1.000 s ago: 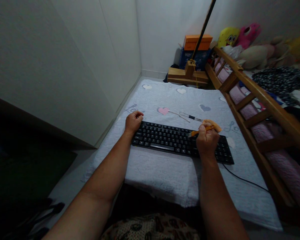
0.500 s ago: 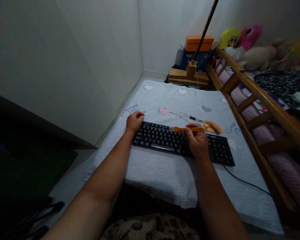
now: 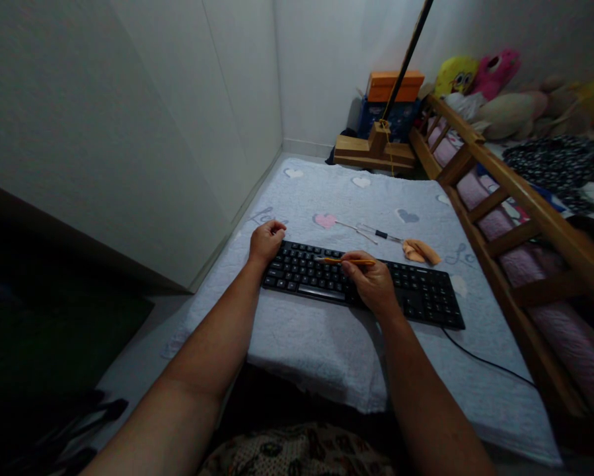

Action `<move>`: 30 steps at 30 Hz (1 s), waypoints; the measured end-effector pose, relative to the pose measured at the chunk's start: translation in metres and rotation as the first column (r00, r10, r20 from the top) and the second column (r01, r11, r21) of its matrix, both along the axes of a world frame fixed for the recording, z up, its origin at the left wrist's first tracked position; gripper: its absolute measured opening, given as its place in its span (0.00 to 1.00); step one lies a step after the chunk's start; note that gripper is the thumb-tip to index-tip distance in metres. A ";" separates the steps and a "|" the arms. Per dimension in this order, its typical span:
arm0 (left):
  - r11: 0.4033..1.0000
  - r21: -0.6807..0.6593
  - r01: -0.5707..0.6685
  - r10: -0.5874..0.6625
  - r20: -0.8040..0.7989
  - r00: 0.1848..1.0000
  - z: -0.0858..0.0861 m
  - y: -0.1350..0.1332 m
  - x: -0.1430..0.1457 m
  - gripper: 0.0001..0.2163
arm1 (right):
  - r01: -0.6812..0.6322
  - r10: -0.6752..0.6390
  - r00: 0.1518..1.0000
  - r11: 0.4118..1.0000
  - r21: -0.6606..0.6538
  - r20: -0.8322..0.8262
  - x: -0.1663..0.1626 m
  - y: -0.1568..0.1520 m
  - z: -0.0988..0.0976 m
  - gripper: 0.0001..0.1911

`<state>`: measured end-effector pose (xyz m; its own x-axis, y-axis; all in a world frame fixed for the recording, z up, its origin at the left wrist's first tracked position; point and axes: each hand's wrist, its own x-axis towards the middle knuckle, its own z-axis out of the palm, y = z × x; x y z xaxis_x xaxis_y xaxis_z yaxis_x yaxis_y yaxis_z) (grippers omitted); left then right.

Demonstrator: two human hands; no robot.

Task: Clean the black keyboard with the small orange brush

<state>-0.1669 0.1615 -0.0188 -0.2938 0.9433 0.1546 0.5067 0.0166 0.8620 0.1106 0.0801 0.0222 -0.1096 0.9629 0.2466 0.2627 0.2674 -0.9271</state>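
While left hand [image 3: 265,241] lies clenched at one keyboard [image 3: 425,297], right hand [image 3: 371,284] pinches one tool [image 3: 349,262] — orange.

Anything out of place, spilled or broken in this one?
Nothing spilled or broken. The one oddity: the keyboard lies on a soft blanket, slightly askew, left hand clasping its end, right hand holding a thin orange tool over the keys.
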 end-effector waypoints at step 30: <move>1.000 0.017 0.001 -0.002 0.031 1.000 -0.003 0.001 -0.002 0.06 | 0.114 -0.104 0.992 0.981 -0.157 0.071 0.049 0.005 0.014 0.12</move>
<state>-0.1687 0.1625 -0.0216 -0.2973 0.9411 0.1610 0.4797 0.0014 0.8774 0.1599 0.0846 0.0360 -0.0125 0.9963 0.0845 0.3404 0.0837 -0.9365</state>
